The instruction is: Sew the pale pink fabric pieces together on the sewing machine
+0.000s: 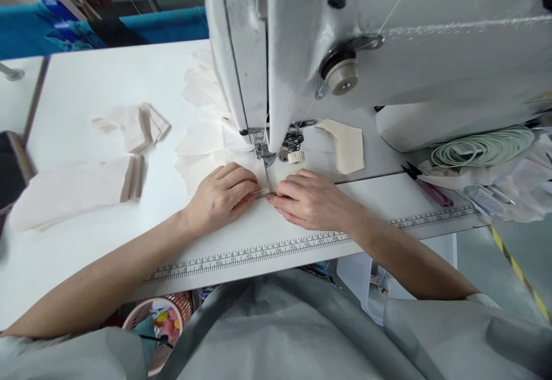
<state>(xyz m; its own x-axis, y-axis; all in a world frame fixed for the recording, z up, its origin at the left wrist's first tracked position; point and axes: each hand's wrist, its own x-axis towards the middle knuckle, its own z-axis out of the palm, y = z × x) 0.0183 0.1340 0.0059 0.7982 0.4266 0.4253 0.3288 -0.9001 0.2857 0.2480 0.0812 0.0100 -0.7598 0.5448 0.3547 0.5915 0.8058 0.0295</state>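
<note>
A sewing machine (293, 41) stands over the white table. In front of its presser foot (259, 149), my left hand (226, 193) and my right hand (308, 199) pinch the edge of a thin pale fabric piece (260, 174), their fingertips almost meeting. The fabric reaches back toward the foot, and the fingers hide part of it. More pale cloth pieces (200, 138) lie behind and left of my left hand. Beyond my right hand rests a cream angled piece (351, 147), flat on the machine bed.
Folded pale fabric (77, 190) and a smaller bundle (140, 127) lie at left. A printed ruler (276, 252) runs along the front edge. At right are thread snips (433, 190) and a coil of green cord (483, 147). Below stands a basket (183, 308) of scraps.
</note>
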